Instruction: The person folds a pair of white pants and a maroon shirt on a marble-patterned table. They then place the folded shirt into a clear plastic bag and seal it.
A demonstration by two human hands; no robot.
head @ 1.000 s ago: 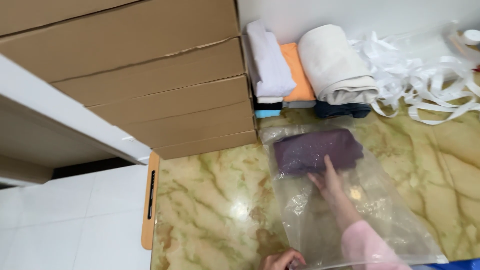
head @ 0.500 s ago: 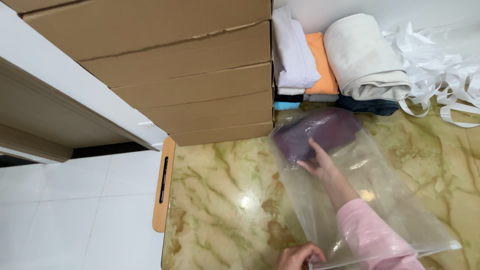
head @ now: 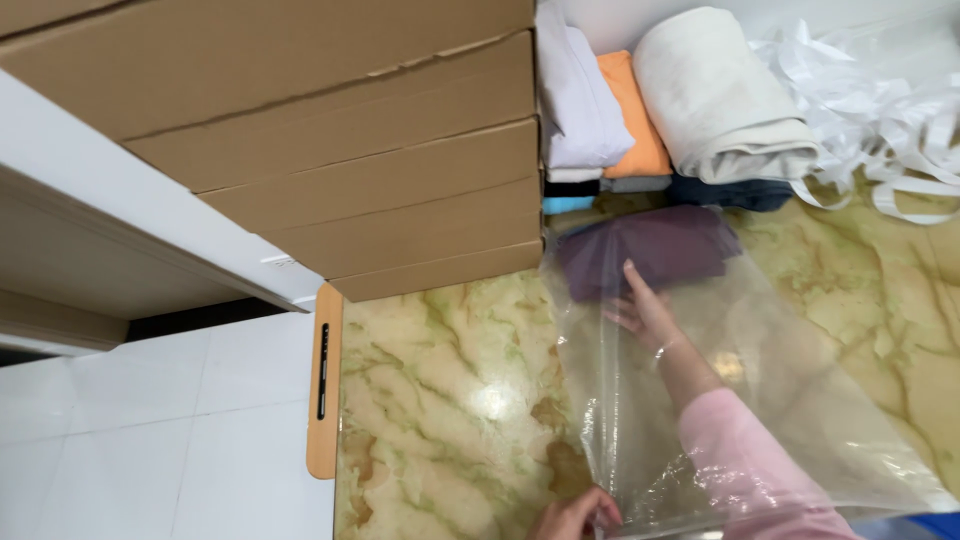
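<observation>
1. Folded dark purple cloth (head: 645,255) is lying inside the clear plastic bag (head: 800,400), near the cardboard boxes (head: 380,190).
2. Right hand (head: 645,310) is reaching into the bag, fingers spread on the cloth.
3. Left hand (head: 575,515) is pinching the bag's open edge on the marble bench (head: 440,400).

My right hand (head: 645,310) is reaching inside the bag (head: 800,400) lying on the counter (head: 440,400), touching the cloth (head: 650,250); boxes (head: 330,150) are sitting left.

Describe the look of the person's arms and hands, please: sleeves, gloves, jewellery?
The right hand is bare, with no glove; its forearm runs into a loose pink sleeve pushed up above the wrist. The left hand is also bare; only part of it shows at the lower edge, without any sleeve in view. No jewellery can be made out.
</observation>
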